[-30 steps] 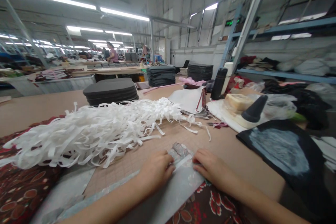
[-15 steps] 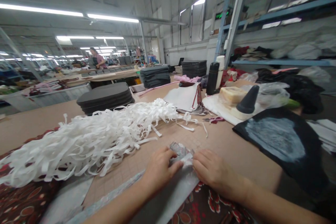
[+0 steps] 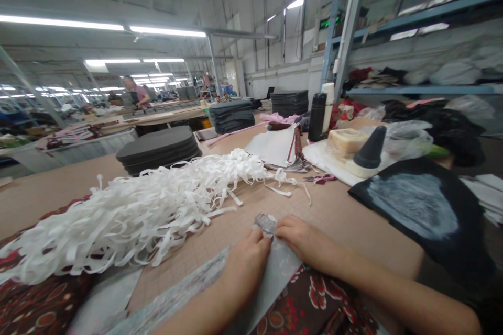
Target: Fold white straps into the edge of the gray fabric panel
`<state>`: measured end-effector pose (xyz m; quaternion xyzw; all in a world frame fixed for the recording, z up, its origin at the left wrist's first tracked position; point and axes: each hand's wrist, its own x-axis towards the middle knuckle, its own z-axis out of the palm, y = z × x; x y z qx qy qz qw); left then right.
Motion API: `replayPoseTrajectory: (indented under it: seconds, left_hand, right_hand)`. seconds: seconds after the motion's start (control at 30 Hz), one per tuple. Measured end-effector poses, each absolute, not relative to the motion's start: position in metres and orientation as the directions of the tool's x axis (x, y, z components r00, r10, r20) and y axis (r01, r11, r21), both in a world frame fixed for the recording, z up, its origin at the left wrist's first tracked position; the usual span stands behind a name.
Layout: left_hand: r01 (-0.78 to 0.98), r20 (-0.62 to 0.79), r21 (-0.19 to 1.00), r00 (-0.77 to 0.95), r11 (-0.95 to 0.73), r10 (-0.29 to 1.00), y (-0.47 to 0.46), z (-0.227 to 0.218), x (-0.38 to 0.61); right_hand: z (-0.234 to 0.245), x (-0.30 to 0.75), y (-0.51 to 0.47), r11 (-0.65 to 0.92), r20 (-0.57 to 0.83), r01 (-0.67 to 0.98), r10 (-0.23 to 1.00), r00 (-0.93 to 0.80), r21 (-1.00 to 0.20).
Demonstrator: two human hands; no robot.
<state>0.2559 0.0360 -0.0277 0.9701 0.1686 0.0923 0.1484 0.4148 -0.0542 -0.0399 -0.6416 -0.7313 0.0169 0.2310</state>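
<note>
A black bottle (image 3: 316,120) and a white bottle (image 3: 328,98) stand on the far side, right, contents hidden. The left hand (image 3: 249,256) and right hand (image 3: 302,235), fingers curled, pinch the pale cloth (image 3: 282,257) at the near middle of the brown worktop (image 3: 314,199). White strips (image 3: 149,209) heap left; tube lamps (image 3: 168,31) light the room.

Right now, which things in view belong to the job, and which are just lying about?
Seemingly in the job:
- pale sheet, at left hand and right hand
- flowered cloth, beside it
- perhaps white strips

Seemingly lying about:
- scissors
- black bottle
- black cone
- dark pads
</note>
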Motion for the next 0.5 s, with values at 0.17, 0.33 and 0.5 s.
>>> replayPoseTrajectory:
  seconds: [0.17, 0.33, 0.5]
  left_hand:
    - [0.279, 0.066, 0.161, 0.954, -0.947, 0.292, 0.029, -0.024, 0.248]
    - [0.33, 0.027, 0.091, 0.942, -0.94, 0.333, 0.032, -0.022, 0.221]
    - [0.346, -0.03, 0.024, 0.938, -0.938, 0.345, 0.03, -0.02, 0.187]
  right_hand:
    - [-0.024, 0.408, -0.06, 0.172, 0.248, 0.95, 0.963, -0.106, -0.262]
    - [-0.015, 0.397, -0.067, 0.183, 0.192, 0.977, 0.968, -0.161, -0.105]
    - [-0.006, 0.386, -0.069, 0.187, 0.141, 0.982, 0.972, -0.187, 0.015]
